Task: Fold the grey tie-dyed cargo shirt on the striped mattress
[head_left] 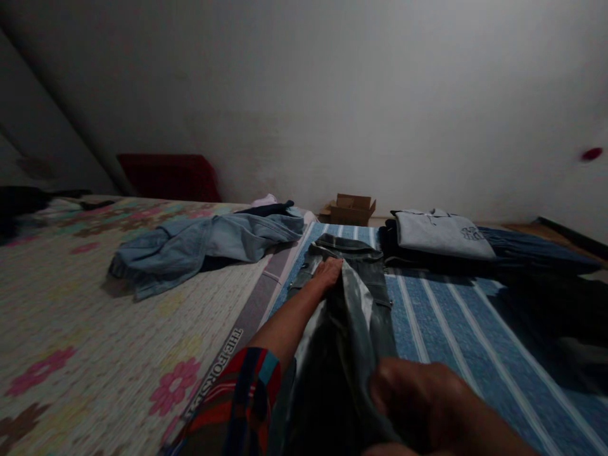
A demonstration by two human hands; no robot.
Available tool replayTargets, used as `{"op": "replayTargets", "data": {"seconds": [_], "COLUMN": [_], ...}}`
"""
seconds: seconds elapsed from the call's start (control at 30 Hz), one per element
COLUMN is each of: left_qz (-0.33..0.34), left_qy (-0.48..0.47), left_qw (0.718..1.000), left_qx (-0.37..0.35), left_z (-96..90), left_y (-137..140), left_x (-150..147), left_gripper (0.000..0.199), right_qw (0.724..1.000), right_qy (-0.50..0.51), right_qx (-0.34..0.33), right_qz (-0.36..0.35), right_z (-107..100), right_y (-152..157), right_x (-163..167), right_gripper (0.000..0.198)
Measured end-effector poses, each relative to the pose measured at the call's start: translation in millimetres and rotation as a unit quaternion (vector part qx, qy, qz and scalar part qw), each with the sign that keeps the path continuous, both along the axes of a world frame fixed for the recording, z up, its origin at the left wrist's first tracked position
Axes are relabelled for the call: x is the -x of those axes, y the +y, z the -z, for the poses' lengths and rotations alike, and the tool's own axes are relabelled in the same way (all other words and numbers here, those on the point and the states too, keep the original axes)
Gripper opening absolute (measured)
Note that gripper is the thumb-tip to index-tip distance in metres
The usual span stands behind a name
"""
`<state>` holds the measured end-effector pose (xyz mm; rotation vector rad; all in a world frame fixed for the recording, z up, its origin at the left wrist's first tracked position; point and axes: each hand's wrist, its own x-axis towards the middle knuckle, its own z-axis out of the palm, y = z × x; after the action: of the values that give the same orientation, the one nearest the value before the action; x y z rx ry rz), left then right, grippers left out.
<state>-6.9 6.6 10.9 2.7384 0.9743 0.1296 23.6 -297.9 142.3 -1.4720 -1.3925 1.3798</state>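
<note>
A dark grey denim garment [382,323] lies lengthwise in front of me; whether it is trousers or a jacket I cannot tell. My left hand [329,272] reaches to its far part, fingers closed at the top of a raised edge. Closer to me, my right hand [422,399] grips the same edge, somewhat blurred. Between the two hands the edge stands up, showing a paler inner side, with a dark opening beside it. My left forearm hides part of the garment.
Light blue jeans [213,244] lie crumpled on the flowered bedding [180,329] at left. A folded grey sweatshirt [441,234] tops a dark pile at right, near blue denim [532,247]. Behind stand an open cardboard box [352,209], a red object [168,177] and the wall.
</note>
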Motion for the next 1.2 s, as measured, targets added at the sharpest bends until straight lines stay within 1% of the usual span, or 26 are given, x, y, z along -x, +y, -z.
{"op": "replayTargets", "data": {"seconds": [0.07,0.2,0.27,0.37,0.43,0.53,0.63,0.7,0.73,0.8,0.9,0.97,1.0,1.07,1.13,1.2], "left_qz": [0.003,0.015,0.021,0.032,0.039,0.048,0.059,0.064,0.066,0.068,0.062,0.053,0.047,0.033,0.014,-0.011], "left_qy": [-0.021,-0.054,-0.065,-0.078,-0.086,-0.094,-0.088,-0.077,-0.073,-0.067,-0.067,-0.072,-0.075,-0.079,-0.080,-0.078], "left_qw": [0.999,0.994,0.991,0.987,0.984,0.983,0.985,0.987,0.987,0.988,0.990,0.991,0.991,0.992,0.992,0.992], "left_qx": [0.032,0.091,0.114,0.140,0.148,0.148,0.135,0.128,0.125,0.120,0.111,0.105,0.102,0.097,0.094,0.094], "left_z": [-0.2,-2.6,-3.9,-5.4,-6.3,-8.1,-10.2,-10.8,-10.6,-9.4,-5.8,-3.3,-2.4,-1.3,-1.1,-1.6], "left_y": [7.3,21.4,25.2,26.0,24.4,21.9,20.0,18.1,16.8,13.5,7.7,4.2,2.7,0.1,-2.0,-3.7], "left_x": [-0.8,-4.9,-5.7,-4.2,-2.9,-3.6,-8.0,-11.4,-12.9,-14.7,-14.8,-14.1,-14.0,-15.0,-18.1,-22.7], "left_gripper": [0.025,0.022,0.023,0.025,0.028,0.032,0.031,0.028,0.025,0.021,0.019,0.021,0.022,0.024,0.026,0.026], "right_qw": [1.000,0.996,0.993,0.988,0.987,0.985,0.984,0.986,0.987,0.992,0.996,0.995,0.989,0.961,0.913,0.862], "right_qy": [0.003,-0.068,-0.109,-0.142,-0.146,-0.158,-0.165,-0.163,-0.156,-0.120,-0.057,-0.072,-0.109,-0.218,-0.335,-0.426], "right_qx": [0.010,0.046,0.040,0.017,-0.001,-0.027,-0.026,-0.019,-0.015,-0.011,-0.025,-0.067,-0.098,-0.135,-0.159,-0.175], "right_qz": [-0.012,-0.033,-0.036,-0.057,-0.071,-0.069,-0.057,-0.037,-0.030,-0.040,-0.063,-0.023,0.019,0.101,0.169,0.210], "right_z": [8.9,27.5,34.0,42.8,49.2,58.9,67.6,73.9,77.4,84.7,91.9,91.4,89.7,85.1,82.0,82.9], "right_y": [13.0,31.1,37.0,42.3,44.2,47.4,52.8,57.1,59.1,62.4,66.3,69.3,71.2,76.0,81.6,88.0], "right_x": [24.1,62.1,76.6,90.0,93.7,95.7,99.0,102.4,103.9,104.5,93.9,77.0,66.1,41.6,16.7,-5.2], "right_gripper": [0.034,0.021,0.017,0.017,0.018,0.018,0.017,0.017,0.017,0.020,0.023,0.020,0.018,0.015,0.015,0.016]}}
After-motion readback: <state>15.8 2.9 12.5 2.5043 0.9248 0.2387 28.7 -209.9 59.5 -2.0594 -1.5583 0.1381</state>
